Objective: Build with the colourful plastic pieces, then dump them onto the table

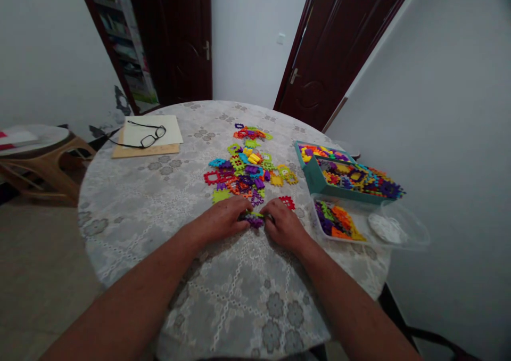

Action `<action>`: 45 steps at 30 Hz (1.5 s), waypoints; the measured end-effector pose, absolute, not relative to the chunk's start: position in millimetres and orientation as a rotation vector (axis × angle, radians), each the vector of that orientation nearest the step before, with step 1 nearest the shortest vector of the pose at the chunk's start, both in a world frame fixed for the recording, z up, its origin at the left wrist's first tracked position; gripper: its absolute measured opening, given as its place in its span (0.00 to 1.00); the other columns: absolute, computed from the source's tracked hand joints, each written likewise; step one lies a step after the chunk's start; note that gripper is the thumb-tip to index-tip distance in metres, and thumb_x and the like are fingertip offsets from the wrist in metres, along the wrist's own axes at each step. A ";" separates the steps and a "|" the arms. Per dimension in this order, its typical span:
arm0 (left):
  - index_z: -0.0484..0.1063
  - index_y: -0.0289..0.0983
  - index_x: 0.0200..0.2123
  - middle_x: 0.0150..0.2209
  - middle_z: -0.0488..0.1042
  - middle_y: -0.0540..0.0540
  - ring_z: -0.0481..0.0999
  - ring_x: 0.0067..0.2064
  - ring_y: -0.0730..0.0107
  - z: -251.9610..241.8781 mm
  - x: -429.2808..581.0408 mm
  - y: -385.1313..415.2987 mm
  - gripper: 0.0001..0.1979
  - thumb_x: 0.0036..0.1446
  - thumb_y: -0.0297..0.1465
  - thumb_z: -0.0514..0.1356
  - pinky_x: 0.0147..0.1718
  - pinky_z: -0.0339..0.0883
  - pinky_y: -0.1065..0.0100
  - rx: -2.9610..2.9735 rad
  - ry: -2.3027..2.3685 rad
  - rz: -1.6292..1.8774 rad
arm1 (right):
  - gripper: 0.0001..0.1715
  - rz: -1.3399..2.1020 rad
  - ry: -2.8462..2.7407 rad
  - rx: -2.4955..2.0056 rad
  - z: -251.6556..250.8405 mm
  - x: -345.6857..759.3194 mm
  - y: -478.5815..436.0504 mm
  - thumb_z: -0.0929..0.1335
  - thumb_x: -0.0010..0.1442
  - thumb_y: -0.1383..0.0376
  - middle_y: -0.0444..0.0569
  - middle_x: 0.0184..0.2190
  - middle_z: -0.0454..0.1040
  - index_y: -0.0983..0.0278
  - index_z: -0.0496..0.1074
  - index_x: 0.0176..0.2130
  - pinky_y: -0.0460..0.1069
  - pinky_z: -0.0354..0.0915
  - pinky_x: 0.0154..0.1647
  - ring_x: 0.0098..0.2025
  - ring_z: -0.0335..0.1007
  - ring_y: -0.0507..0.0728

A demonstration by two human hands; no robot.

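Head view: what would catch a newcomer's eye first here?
The heap of bright notched pieces in the middle of the patterned tablecloth stands out first. Just nearer the camera, the left hand and right hand hold a small purple and green cluster between them. To the right, a teal box is piled with more pieces.

I can see the left forearm and the right forearm, both bare, slanting inward from either side and converging up front. The left hand and the right hand sit just beside each other, backs uppermost, fingers bent inward in a pinching grip. The left wrist and right wrist look nearly straight, following each arm's line.
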State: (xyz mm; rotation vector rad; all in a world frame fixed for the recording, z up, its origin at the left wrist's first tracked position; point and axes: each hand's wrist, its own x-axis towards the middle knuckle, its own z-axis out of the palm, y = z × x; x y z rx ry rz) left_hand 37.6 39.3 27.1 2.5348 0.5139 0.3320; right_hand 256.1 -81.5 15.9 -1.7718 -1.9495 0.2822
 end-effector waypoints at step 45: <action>0.77 0.38 0.47 0.44 0.80 0.41 0.79 0.43 0.59 17.9 49.7 45.2 0.12 0.68 0.35 0.56 0.48 0.72 0.59 2.494 0.771 0.681 | 0.15 -0.274 -1.405 -1.969 70.4 355.8 -153.2 0.64 0.67 0.63 0.56 0.46 0.80 0.63 0.78 0.47 0.57 0.71 0.54 0.47 0.77 0.62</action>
